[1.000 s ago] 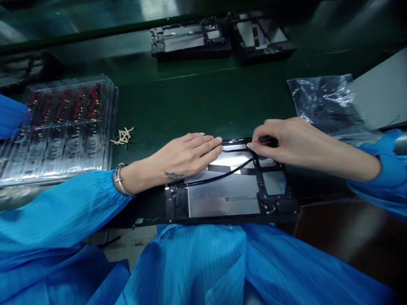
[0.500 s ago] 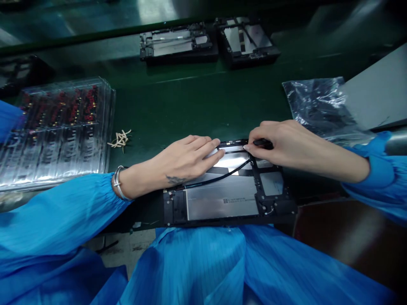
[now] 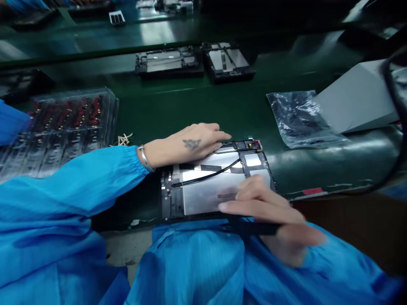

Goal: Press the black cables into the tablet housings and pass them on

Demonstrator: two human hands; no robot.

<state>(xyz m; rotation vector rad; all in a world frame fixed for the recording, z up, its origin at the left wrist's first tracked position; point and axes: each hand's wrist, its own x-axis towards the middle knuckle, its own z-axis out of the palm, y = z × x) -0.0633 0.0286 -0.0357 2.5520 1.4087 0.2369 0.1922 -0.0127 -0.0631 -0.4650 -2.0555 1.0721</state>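
Observation:
An opened tablet [image 3: 203, 199] lies on the bench edge before me, its silver battery and a black cable showing. My left hand [image 3: 203, 142] rests over its far left edge, forefinger stretched out and thumb apart, the other fingers bent and partly hidden. Above the near right part of the tablet is my right hand [image 3: 267, 207], smeared by motion. Its fingers close around a long black tool [image 3: 254, 228], too blurred to name more exactly; its forefinger points left.
Clear trays of red-tipped parts [image 3: 76, 114] stand at left beside pale strips [image 3: 124, 139]. Two opened devices [image 3: 168, 63] sit at the back. On the right are a plastic bag [image 3: 292, 118], a white box [image 3: 356, 97] and a hanging black cable [image 3: 397, 127].
My right hand has moved from the tablet's far edge down towards me, carrying the black tool. My left hand has bent its fingers more at the far edge. The view has shifted.

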